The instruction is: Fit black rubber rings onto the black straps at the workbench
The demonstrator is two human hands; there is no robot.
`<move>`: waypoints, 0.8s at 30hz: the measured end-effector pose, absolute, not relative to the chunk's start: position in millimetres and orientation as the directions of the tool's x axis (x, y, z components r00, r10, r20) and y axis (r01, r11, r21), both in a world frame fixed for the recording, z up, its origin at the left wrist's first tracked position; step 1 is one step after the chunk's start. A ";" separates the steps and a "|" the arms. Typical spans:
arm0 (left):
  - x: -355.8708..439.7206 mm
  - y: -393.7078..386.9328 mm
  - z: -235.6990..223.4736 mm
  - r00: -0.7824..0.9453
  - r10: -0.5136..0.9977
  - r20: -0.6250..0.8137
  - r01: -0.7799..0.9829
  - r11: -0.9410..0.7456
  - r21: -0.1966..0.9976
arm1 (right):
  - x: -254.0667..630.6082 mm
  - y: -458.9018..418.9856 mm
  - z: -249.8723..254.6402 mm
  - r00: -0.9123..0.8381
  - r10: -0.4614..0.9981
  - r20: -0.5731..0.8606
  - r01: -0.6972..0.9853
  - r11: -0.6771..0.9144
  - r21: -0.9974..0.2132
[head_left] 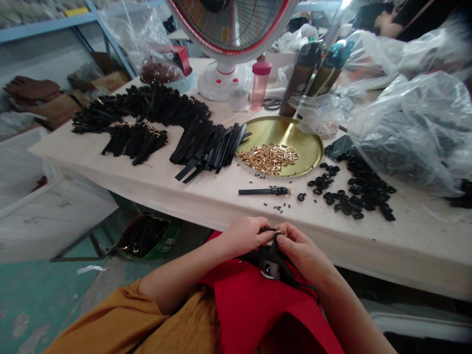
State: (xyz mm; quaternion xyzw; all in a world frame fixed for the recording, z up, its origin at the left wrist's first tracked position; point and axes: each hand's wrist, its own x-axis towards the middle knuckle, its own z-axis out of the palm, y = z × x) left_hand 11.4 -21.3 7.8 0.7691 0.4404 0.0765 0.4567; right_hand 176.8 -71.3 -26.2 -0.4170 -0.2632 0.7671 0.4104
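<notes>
Just in front of the table edge, above my lap, both hands meet with fingers pinched together. My left hand [252,233] grips a black strap [272,229], and my right hand [300,248] holds the same strap by its end, where a bit of gold metal shows between the fingers. The fingers partly hide this end. On the table just beyond lies a finished-looking black strap [258,191] with gold hardware, beside a single black loop [301,197]. Small gold metal fittings [271,158] are heaped in a round gold tray [308,147].
Bundles of black straps [206,145] lie left of the tray; black loops [356,189] are scattered right. Behind stand a fan [224,78], a pink bottle [260,86] and dark bottles [300,78]. Plastic bags [416,118] crowd the right. Another person's hand [387,23] shows far back.
</notes>
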 end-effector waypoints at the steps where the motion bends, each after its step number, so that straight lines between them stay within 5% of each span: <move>1: 11.1 -22.5 8.2 0.608 0.746 -0.270 0.603 -0.213 0.769 | 176.5 -72.0 -27.4 -0.307 0.853 -0.423 -0.404 -0.519 -0.753; 6: 6.0 -27.5 11.3 0.580 0.764 -0.283 0.696 -0.284 0.659 | 178.0 -71.4 -35.1 -0.106 0.918 -0.382 -0.299 -0.396 -0.868; 11: 1.3 -23.4 16.6 0.690 0.602 -0.402 0.479 0.036 0.877 | 177.6 -65.8 -33.8 0.217 0.963 -0.157 0.128 -0.188 -0.974; 19: 5.6 -16.5 6.8 0.715 0.552 -0.429 0.428 0.140 0.893 | 179.7 -65.5 -34.5 0.033 0.962 -0.273 0.150 -0.275 -0.950; 24: 4.3 -14.6 -4.9 0.709 0.496 -0.502 0.354 0.365 0.861 | 169.9 -66.8 -39.4 0.258 0.965 -0.045 0.427 -0.156 -0.891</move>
